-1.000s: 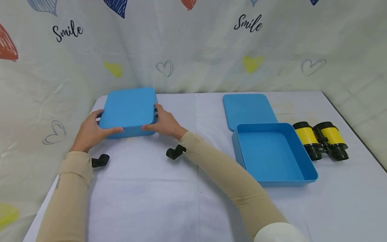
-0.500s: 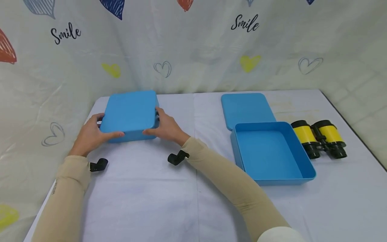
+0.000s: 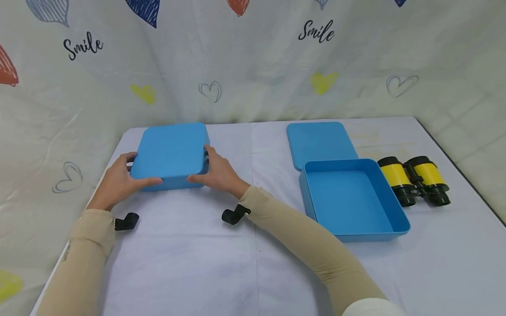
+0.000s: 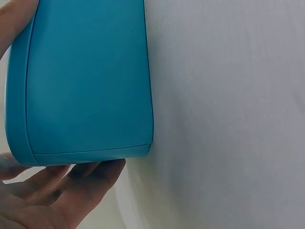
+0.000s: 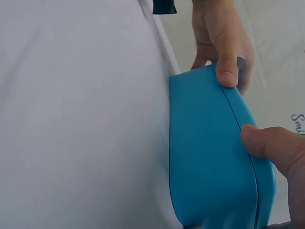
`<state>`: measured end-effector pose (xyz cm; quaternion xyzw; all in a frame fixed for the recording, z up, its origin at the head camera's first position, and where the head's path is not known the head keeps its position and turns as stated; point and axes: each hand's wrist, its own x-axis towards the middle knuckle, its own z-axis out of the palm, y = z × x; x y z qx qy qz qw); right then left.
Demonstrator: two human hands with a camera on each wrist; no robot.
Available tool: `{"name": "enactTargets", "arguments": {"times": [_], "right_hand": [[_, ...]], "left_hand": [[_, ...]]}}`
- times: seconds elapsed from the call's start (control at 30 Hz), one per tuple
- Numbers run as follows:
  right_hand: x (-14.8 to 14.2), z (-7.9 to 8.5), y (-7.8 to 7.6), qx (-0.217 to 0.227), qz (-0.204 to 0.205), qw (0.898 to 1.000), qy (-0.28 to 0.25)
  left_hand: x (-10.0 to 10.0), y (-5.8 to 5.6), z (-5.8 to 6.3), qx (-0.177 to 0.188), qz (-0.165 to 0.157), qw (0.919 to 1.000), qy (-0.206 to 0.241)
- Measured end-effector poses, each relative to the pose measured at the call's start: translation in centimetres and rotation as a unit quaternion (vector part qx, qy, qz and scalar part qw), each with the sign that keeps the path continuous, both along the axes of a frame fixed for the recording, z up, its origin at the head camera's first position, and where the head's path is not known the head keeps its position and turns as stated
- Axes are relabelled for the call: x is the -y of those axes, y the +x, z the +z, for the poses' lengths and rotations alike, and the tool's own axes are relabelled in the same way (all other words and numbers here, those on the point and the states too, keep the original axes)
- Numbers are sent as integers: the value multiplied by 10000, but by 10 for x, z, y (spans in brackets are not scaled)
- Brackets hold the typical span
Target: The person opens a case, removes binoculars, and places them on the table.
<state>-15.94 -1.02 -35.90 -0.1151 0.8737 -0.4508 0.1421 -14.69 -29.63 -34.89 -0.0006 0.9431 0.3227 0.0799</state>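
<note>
Left of centre in the head view, a closed blue box (image 3: 170, 151) sits on the white-covered bench (image 3: 189, 267). The left hand (image 3: 117, 182) grips its lower-left corner and the right hand (image 3: 222, 172) its lower-right, thumbs at the front edge; the right hand's other fingers are mostly hidden, so their exact hold is hard to tell. At right lie an open blue box (image 3: 356, 199), a flat blue lid (image 3: 321, 142) above it, and binoculars (image 3: 415, 179) just beside.

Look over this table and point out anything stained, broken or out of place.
Faint tan marks on the white cloth behind the binoculars stand out against its plain surface, perhaps stains. The closed blue box shows no visible damage.
</note>
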Motion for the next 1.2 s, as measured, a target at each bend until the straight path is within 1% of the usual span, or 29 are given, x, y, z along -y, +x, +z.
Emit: {"name": "enactTargets", "arguments": {"times": [0.23,0.37,0.53,0.8,1.0,1.2], "right_hand": [[-4,1,8,33,-44,9999,-131],[-5,1,11,41,-20,9998,-184],[-10,0,17,-29,-13,9999,-153],[-18,1,29,-51,-52,9998,-178],[-21,-2,35,-127,-94,9998,-88],[-26,-4,42,-176,-66,9997,-177]], "left_hand": [[-3,6,0,-31,-60,9999,81],[-3,11,2,-107,-81,9999,1],[-8,15,3,-158,-131,9998,-44],[-14,19,0,-236,-203,9995,-71],[-17,25,-3,-285,-224,9992,-138],[-20,31,-4,-386,-309,9987,-138]]}}
